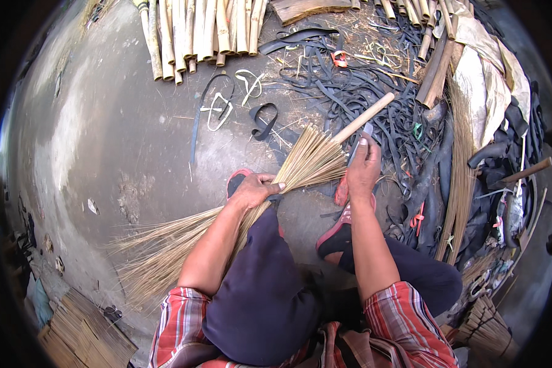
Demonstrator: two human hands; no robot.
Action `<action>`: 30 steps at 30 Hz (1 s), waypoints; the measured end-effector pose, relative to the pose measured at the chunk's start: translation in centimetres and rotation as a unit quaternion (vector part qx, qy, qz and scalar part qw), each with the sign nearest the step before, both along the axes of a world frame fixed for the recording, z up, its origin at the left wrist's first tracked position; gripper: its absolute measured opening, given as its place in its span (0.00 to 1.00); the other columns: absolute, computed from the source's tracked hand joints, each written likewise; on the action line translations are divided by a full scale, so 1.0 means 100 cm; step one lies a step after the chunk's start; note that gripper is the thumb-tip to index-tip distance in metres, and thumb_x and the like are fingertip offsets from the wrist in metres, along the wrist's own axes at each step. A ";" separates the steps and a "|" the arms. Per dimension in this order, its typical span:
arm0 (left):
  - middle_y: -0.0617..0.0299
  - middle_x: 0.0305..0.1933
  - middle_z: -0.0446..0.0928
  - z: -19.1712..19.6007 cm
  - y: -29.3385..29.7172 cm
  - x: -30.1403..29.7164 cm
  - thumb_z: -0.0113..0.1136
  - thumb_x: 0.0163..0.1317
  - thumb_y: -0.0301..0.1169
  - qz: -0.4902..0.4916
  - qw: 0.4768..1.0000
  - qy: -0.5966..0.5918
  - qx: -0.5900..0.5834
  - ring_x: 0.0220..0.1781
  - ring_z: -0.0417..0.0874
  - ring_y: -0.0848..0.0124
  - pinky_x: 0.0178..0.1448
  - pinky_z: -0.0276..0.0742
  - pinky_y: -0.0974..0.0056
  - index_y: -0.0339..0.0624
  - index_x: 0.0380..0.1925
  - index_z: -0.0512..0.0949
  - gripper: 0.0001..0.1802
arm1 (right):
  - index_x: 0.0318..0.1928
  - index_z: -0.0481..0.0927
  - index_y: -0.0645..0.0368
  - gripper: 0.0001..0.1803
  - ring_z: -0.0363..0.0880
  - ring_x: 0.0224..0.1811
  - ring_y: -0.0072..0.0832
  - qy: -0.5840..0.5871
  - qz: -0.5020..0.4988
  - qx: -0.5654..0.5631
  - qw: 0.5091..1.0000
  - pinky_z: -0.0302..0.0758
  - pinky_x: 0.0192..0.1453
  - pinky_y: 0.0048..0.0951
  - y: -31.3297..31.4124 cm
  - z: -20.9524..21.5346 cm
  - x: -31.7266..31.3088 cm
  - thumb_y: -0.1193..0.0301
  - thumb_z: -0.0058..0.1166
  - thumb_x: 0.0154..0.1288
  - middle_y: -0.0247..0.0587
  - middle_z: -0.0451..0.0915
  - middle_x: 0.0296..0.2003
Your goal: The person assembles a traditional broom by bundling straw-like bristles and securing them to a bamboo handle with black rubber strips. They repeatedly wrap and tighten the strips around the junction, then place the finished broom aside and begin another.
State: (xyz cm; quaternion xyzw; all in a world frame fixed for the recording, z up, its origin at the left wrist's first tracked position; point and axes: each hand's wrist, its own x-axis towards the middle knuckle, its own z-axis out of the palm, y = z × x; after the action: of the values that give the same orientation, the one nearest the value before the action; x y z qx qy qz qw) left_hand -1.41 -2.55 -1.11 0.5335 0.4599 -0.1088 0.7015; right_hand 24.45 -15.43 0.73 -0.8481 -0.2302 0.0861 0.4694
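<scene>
A broom of thin tan sticks [313, 158] lies slantwise across my raised left knee, its loose ends fanning out at the lower left. My left hand [256, 189] is closed round the bound middle of the sticks, next to a dark band. From the upper right end of the bundle sticks out a smooth, pale wooden handle [367, 116]. My right hand [363, 168] is beside that end, fingers closed on what looks like a knife. Its grey blade [368, 129] shows above my fingertips and a red grip [341, 191] below; my fingers hide the part between.
Dark rubber strips [349, 101] lie tangled on the concrete floor [135, 141] at the far right. Cut bamboo poles [199, 30] are stacked at the back. A long bundle of sticks [457, 184] and pale sacking [481, 80] lie to the right; wooden slats [83, 331] are at lower left.
</scene>
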 end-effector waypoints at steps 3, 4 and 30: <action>0.57 0.50 0.89 -0.001 0.002 0.002 0.70 0.71 0.49 -0.004 1.000 0.027 -0.011 0.52 0.86 0.72 0.61 0.78 0.65 0.36 0.58 0.87 0.28 | 0.56 0.83 0.67 0.19 0.86 0.51 0.45 0.112 -0.144 -0.114 0.977 0.79 0.61 0.41 -0.039 -0.035 0.027 0.64 0.55 0.77 0.58 0.86 0.49; 0.59 0.48 0.89 -0.001 0.003 0.003 0.70 0.71 0.49 -0.010 0.999 0.045 -0.008 0.50 0.86 0.75 0.59 0.78 0.67 0.35 0.58 0.87 0.28 | 0.57 0.81 0.69 0.22 0.87 0.51 0.45 0.124 -0.096 -0.162 0.974 0.79 0.60 0.41 -0.052 -0.048 0.029 0.62 0.58 0.76 0.58 0.86 0.50; 0.34 0.50 0.87 0.024 -0.019 0.046 0.69 0.60 0.38 -0.260 0.893 0.167 0.327 0.55 0.90 0.43 0.62 0.84 0.46 0.32 0.55 0.80 0.27 | 0.59 0.75 0.63 0.24 0.81 0.58 0.67 0.133 0.114 -0.299 0.938 0.76 0.61 0.58 -0.094 0.018 0.047 0.58 0.54 0.74 0.70 0.84 0.50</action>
State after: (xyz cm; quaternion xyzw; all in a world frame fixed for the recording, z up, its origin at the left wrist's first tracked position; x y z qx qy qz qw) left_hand 3.19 -4.48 1.33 0.8073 0.4242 -0.2185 0.3473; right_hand 29.11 -24.84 2.54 -0.8981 -0.2247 0.3157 0.2079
